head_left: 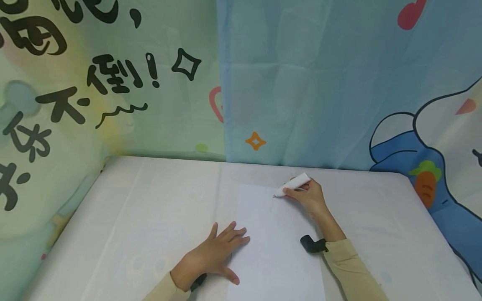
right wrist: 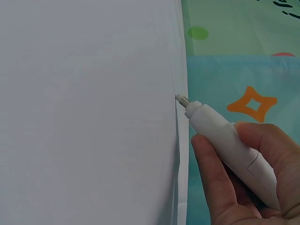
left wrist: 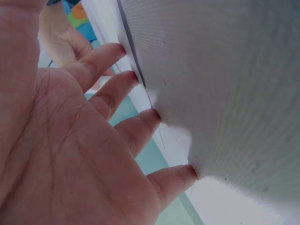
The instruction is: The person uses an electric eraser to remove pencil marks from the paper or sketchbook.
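Observation:
A white sheet of paper (head_left: 276, 251) lies on the white-covered table. My right hand (head_left: 310, 198) grips a thick white pen-like tool (head_left: 295, 184) near the sheet's far edge. In the right wrist view, thumb and fingers of the right hand (right wrist: 253, 173) pinch the tool's body (right wrist: 225, 133), and its narrow metal tip meets the paper (right wrist: 93, 112) close to its edge. My left hand (head_left: 216, 255) is spread, its fingertips resting on the sheet's left edge. The left wrist view shows the palm of the left hand (left wrist: 93, 140) with fingers extended onto the surface.
The white tabletop (head_left: 162, 200) extends around the sheet. Behind it hang a green cloth (head_left: 169, 117) with black lettering and a blue cloth (head_left: 320, 83) with cartoon prints. A dark strap piece (head_left: 313, 244) sits at the right wrist.

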A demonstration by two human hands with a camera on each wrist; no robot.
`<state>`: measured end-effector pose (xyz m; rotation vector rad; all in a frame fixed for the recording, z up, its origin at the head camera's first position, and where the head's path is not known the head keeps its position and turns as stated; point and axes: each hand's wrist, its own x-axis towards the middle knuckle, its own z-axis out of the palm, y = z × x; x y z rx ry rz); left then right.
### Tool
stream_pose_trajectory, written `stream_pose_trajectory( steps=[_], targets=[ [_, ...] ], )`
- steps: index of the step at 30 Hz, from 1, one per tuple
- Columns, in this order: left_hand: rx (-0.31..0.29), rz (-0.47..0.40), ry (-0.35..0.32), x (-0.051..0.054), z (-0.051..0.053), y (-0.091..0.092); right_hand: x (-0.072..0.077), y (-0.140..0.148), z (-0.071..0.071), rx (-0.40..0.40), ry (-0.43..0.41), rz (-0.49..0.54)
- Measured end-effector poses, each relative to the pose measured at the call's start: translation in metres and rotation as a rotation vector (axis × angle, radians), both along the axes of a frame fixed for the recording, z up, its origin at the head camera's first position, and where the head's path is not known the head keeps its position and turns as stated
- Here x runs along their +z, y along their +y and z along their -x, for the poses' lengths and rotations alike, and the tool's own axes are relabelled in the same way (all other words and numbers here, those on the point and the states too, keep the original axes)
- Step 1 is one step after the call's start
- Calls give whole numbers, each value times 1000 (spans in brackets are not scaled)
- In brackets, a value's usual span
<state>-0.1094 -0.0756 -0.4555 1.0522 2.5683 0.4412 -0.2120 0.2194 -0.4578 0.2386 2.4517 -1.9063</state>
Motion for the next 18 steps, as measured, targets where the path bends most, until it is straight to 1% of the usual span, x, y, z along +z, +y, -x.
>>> stream_pose_trajectory(
  steps=[3, 10, 18],
  targets=[
    [1, -3, 0, 0, 0, 0, 0, 0, 1, 2, -2, -11],
    [-6, -15, 5, -2, -1, 0, 0, 0, 0, 13, 9, -86],
    [-11, -18, 0, -2, 1, 0, -1, 1, 1, 31, 24, -90]
  ],
)
